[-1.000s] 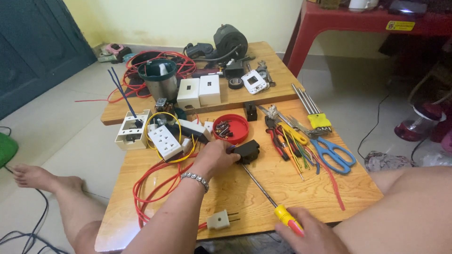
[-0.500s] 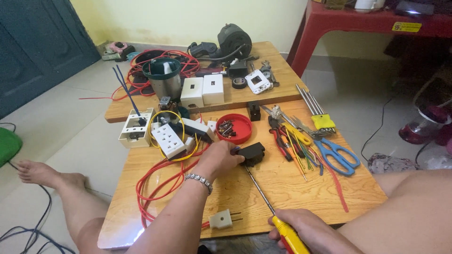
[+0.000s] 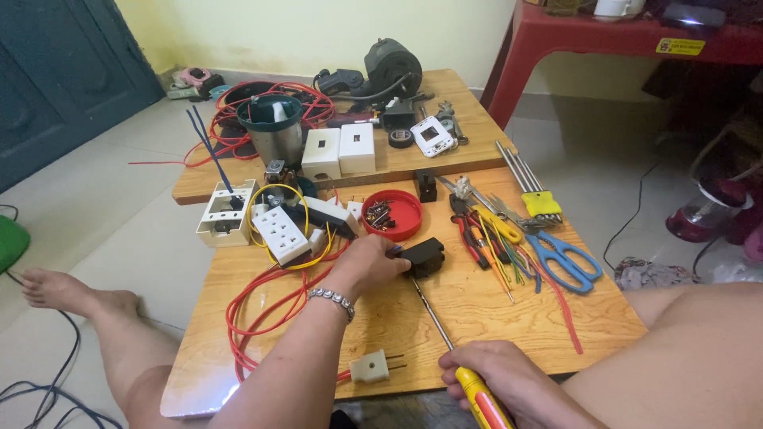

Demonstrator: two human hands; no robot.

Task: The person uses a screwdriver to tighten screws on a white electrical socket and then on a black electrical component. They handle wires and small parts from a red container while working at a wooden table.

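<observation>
Head view: black box (image 3: 423, 256) lies mid-counter (image 3: 477, 318), pinned under the closed fingers of the left hand (image 3: 367, 266), steadying it for the screwdriver (image 3: 453, 349) whose yellow handle the right hand (image 3: 509, 383) grips, tip at the box; red dish (image 3: 393, 214) just behind.

Bare wood (image 3: 445, 318) centre — red wire (image 3: 262, 318) left, scissors (image 3: 564, 258) right.
</observation>
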